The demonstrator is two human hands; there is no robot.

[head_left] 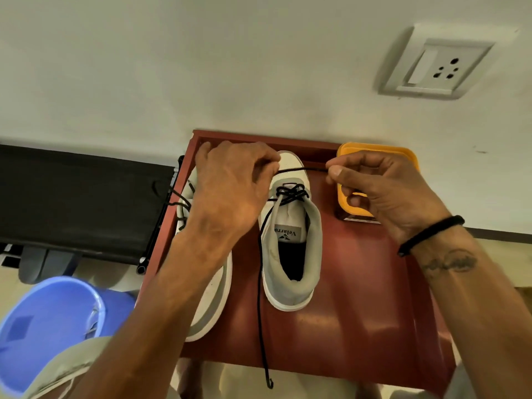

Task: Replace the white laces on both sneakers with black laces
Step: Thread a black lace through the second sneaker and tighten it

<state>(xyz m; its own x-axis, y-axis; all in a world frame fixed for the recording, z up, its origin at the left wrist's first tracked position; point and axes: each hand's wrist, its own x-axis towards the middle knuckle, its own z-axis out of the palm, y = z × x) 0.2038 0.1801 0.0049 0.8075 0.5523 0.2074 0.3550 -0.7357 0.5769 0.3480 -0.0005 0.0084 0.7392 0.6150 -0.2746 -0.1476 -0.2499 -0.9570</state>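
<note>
Two white sneakers stand side by side on a red-brown table [345,283], toes toward the wall. The right sneaker [290,234] has a black lace [292,192] threaded through its lowest eyelets. One end of the lace trails down over the table's front edge. My left hand [233,185] pinches the lace above the toe. My right hand [380,182] pinches the same stretch further right, so it runs taut between them. The left sneaker [213,298] lies mostly under my left forearm, with black lace showing at its far side.
A yellow container [403,156] sits at the table's back right, behind my right hand. A black rack [80,203] stands left of the table, a blue plastic tub [49,321] below it. A wall socket [437,67] is on the wall behind.
</note>
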